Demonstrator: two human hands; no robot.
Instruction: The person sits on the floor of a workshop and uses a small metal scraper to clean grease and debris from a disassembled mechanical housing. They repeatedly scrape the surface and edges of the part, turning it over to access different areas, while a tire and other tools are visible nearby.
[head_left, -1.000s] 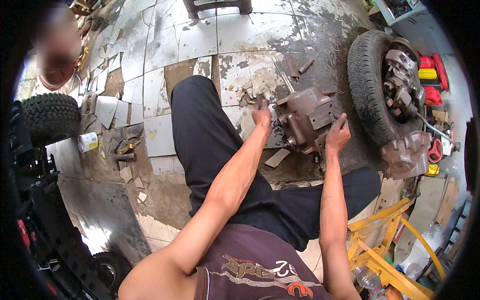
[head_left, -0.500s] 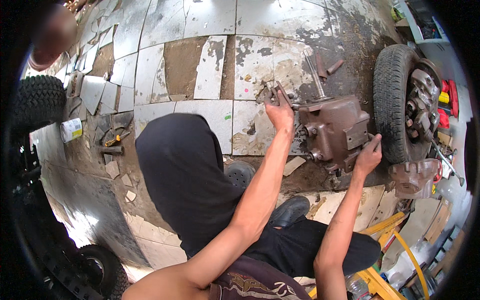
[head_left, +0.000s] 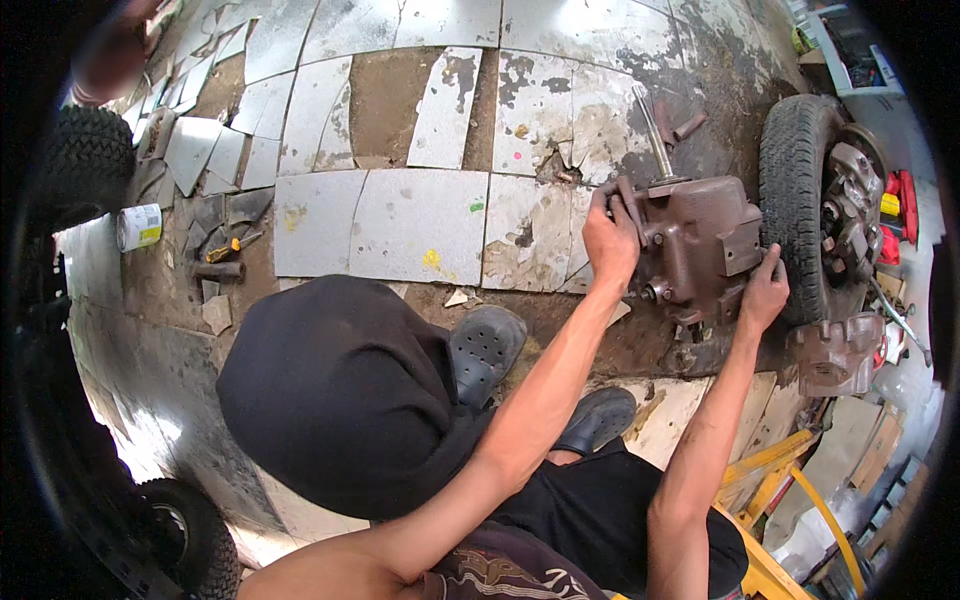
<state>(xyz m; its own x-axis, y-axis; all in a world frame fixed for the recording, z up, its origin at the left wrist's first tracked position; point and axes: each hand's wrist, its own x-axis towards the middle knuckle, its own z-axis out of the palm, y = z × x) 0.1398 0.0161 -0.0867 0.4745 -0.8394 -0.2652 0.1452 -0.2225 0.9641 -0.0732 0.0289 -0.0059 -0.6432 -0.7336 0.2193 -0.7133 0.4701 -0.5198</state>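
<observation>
A brown cast-metal gearbox [head_left: 697, 235] sits on the floor in front of me to the right, its long shaft [head_left: 655, 135] pointing away. My left hand [head_left: 611, 235] is closed around a flat brown metal piece [head_left: 628, 203] at the gearbox's left side; whether the piece is joined to the housing I cannot tell. My right hand [head_left: 764, 290] grips the gearbox's right near edge, its fingers partly hidden. Bolt-like ends stick out of the housing's left and near sides.
A tyre [head_left: 787, 205] with metal parts in it lies right of the gearbox, near another brown casting [head_left: 835, 355]. Yellow metal framing [head_left: 770, 460] stands by my right leg. Broken tiles, a can [head_left: 139, 228] and a yellow-handled tool [head_left: 243, 242] lie left. Another person's blurred part shows far left.
My left hand and the flat metal piece have moved right, closer to the gearbox. My right hand stays at its edge. The whole view has shifted a little, and my left knee has swung outward.
</observation>
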